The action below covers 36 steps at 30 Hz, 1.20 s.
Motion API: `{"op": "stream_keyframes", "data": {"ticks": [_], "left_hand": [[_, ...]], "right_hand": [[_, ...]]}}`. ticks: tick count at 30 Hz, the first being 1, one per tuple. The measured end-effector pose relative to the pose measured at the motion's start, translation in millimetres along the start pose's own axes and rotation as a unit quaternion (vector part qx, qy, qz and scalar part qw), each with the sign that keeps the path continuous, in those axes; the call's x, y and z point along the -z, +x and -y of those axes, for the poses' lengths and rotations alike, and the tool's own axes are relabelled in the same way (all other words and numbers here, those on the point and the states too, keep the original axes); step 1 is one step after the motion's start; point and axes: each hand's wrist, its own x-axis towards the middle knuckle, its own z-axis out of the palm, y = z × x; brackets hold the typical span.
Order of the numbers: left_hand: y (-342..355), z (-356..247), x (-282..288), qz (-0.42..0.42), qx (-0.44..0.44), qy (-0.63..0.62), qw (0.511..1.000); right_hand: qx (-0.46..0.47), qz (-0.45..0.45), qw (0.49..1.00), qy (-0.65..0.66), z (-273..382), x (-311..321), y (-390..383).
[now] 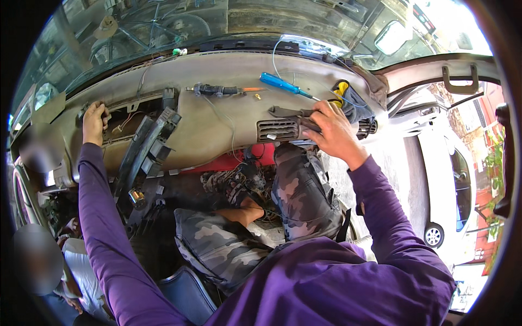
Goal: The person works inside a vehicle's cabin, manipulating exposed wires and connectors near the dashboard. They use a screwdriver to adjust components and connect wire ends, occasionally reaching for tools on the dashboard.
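Head view: right hand [333, 131] grasps dark two-handled tool [286, 112], likely pickup; left hand [95, 124] at beige plastic dashboard [209, 133], grasp unclear; lifting needs firm grip.

Vehicle cabin [187, 149], given the beige dashboard [212, 70], windscreen [228, 27], air vent [277, 130] and grab handle [460, 90].

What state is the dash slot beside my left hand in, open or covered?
Open: loose wires show inside the dark slot, just right of your left hand.
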Motion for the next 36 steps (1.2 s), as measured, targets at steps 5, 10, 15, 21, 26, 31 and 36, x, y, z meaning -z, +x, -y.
{"op": "stream_keyframes", "data": {"ticks": [5,10,15,21,26,31,36], "left_hand": [[-4,-4,-5,-0.001,-0.006,0.026,1.000],[-6,-5,-4,0.000,-0.003,0.017,1.000],[-9,-9,-7,0.001,0.003,0.029,1.000],[-14,-14,-9,0.004,0.011,0.043,0.999],[-14,-19,-14,0.003,0.010,0.056,0.998],[-16,-20,-14,-0.010,0.010,0.051,0.999],[-13,-15,-9,0.016,-0.017,0.056,0.998]], "right_hand": [[-0.031,-0.061,0.998,-0.011,4,-7,16],[-0.072,-0.085,0.990,0.087,-10,5,54],[-0.045,0.014,0.996,-0.079,-52,-3,120],[-0.067,0.111,0.990,0.064,-73,-13,167],[-0.043,0.125,0.991,0.033,-67,-20,178],[-0.061,0.155,0.986,0.028,-56,-15,190],[0.070,0.118,0.991,0.002,-79,-20,170]]}}
